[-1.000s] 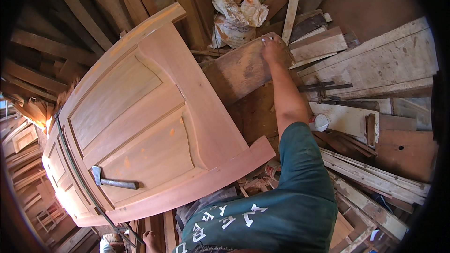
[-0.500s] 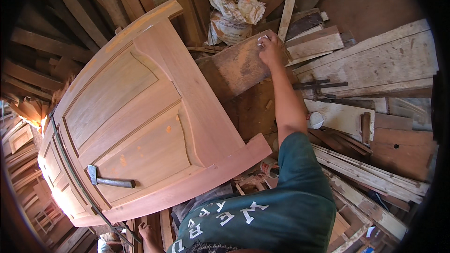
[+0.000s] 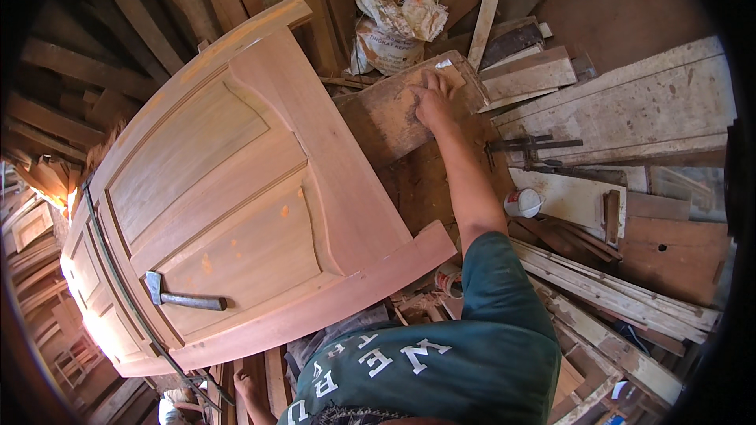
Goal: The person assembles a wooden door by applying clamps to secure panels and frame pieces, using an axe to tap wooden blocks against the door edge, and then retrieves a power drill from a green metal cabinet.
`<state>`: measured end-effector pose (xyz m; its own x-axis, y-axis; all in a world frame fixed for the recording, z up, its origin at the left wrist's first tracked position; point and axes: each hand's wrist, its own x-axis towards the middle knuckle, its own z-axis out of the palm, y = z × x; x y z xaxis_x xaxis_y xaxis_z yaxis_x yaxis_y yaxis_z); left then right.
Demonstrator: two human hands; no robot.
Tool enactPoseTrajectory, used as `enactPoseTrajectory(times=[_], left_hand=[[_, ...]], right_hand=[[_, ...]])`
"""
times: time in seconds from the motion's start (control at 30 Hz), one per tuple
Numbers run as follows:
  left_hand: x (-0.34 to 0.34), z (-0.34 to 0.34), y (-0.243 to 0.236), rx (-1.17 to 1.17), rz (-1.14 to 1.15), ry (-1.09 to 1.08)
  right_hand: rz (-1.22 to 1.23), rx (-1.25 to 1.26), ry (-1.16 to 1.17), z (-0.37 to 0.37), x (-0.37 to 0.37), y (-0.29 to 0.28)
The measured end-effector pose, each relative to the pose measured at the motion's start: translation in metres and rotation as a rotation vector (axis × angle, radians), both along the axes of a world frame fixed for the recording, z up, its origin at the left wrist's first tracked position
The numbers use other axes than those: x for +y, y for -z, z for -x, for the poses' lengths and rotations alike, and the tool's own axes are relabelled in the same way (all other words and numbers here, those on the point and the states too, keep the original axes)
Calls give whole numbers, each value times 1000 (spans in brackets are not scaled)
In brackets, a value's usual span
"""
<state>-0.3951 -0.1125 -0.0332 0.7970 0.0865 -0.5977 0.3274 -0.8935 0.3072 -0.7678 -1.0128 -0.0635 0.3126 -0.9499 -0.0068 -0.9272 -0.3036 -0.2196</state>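
My right hand [image 3: 434, 97] reaches far out to a worn brown board [image 3: 386, 114], its fingers apart and bent down onto the surface. Just beyond the fingertips lies a small white, shiny piece [image 3: 446, 64] that I cannot make out. My left hand [image 3: 246, 384] hangs low beside the near edge of a panelled wooden door [image 3: 236, 244]; it is small in view and its fingers are mostly hidden. On the door rests a hatchet [image 3: 185, 296] with a dark handle. A long metal bar clamp [image 3: 126, 287] runs across the door.
A white sack [image 3: 392, 47] of wood scraps stands behind the board. To the right are a white tub [image 3: 523, 203], a dark clamp [image 3: 535, 144] and stacked planks [image 3: 622, 102]. Lumber [image 3: 134, 12] leans at the far left. A can [image 3: 450, 279] stands by my right sleeve.
My right hand has moved left and back toward me along the board. The white piece that was at its fingers now lies on the board, apart from the hand.
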Motion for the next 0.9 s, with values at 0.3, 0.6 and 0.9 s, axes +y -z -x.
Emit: enactPoseTrajectory(times=[0.3,0.6,0.9], left_hand=[[13,13,7,41,23,-55],[46,29,23,1,101,-83],[51,25,-3,-108,-116,-177]], right_hand=[[-22,118,-22,11,28,2],[69,277,-42,-12,64,18],[345,-369,-232,-30,114,8]])
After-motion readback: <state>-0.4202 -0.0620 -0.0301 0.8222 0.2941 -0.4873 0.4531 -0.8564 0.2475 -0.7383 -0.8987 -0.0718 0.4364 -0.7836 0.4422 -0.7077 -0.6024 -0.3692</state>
